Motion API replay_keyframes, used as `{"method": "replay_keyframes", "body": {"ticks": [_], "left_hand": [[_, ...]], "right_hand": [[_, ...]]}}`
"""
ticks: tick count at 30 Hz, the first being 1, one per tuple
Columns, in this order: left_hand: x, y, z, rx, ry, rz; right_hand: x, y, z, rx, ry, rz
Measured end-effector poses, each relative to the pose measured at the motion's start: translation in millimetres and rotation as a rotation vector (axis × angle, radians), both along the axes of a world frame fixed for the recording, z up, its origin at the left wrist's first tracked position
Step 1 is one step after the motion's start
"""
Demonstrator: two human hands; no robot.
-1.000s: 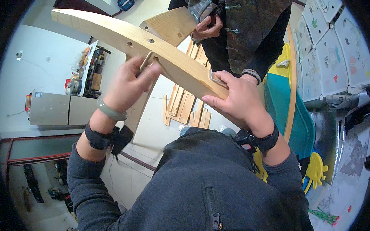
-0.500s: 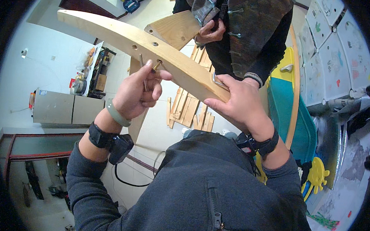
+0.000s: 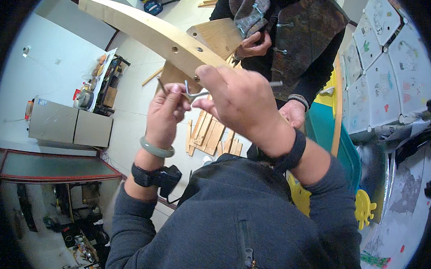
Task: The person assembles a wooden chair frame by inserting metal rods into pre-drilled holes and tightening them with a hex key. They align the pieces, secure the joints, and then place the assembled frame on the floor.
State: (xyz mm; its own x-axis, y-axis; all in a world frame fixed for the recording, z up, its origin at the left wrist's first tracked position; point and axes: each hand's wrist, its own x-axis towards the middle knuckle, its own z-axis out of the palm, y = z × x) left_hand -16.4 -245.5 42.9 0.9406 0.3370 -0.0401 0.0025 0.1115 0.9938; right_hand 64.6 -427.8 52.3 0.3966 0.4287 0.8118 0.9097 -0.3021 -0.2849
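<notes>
Pinching slim metal rod [image 3: 162, 86], left hand [image 3: 167, 106] sits beside bend of L-shaped hex key [image 3: 199, 94], right hand [image 3: 246, 100] curled around shaft; drilled wooden beam [image 3: 138, 29] angles just beyond both hands. Loose left-hand pinch could drop rod to floor [image 3: 130, 97].

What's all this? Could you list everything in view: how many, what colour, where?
curved wooden beam: one, pale, upper centre
L-shaped metal key: one, silvery, in the right hand
thin metal rod: one, dark, in the left hand
wooden board: one, tan, upper centre
wooden slats: several, pale, floor
other person: one, dark clothes, top
panels: several, white with drawings, right
plastic panel: one, teal, right
plastic piece: one, yellow, lower right
cabinet: one, grey, left
bangle: one, pale green, left wrist
wristbands: two, black, one per wrist
left hand: one, bare, centre
right hand: one, bare, centre
</notes>
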Motion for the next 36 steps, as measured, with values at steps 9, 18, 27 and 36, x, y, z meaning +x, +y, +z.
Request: {"method": "replay_keyframes", "body": {"ticks": [9, 18, 27, 36], "left_hand": [[-18, 32, -38, 0.012, -0.081, -0.408], [-38, 151, -54, -0.026, 0.025, -0.684], [-50, 277, -82, 0.36, -0.119, -0.379], [-60, 347, -160, 0.623, 0.001, -0.534]], "right_hand": [[-6, 28, 22, -0.245, -0.206, -0.29], [-48, 88, 35, -0.404, 0.513, -1.088], [-61, 107, 34, -0.498, 0.051, -1.075], [-58, 114, 31, -0.486, 0.38, -1.399]]}}
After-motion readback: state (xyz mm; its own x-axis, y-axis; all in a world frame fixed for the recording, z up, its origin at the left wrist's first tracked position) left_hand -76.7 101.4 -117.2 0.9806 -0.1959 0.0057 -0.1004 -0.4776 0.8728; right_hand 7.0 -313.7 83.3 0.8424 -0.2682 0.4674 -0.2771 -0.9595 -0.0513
